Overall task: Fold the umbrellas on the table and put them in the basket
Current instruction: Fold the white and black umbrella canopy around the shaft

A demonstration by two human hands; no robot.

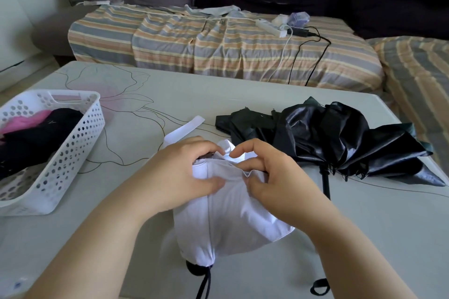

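On the table (243,104), head view: white umbrella (228,221) lies front and centre, canopy collapsed, its far end under both hands. Left hand (184,172) grips the fabric at that end, fingers curled over the top, thumb pressed on the cloth. Right hand (264,172) pinches a fold of the same fabric just beside the left, index finger arched above, the other fingers curled into the crease. Hands nearly touching at the fingertips. White strap (192,124) runs out from under the left hand toward the far left, flat on the table. Black handle (194,269) sticks out at the near end, with a black cord (204,286) running off the bottom edge.

Black umbrella (335,138) lies to the right of the white one, just beyond the right hand, canopy loose and crumpled, not folded. Its shaft (325,182) points toward the near edge. A black loop (319,286) sits near the bottom edge, right of the white umbrella; can't tell what it's attached to.

White perforated basket (73,148) on the left side of the table, well apart from both umbrellas. Inside: a black bundle (43,131) and something pink (26,119) next to it, probably folded umbrellas, can't confirm.

Behind the table: striped sofa (218,51) with a power strip (272,26) and cables (303,56) on it.
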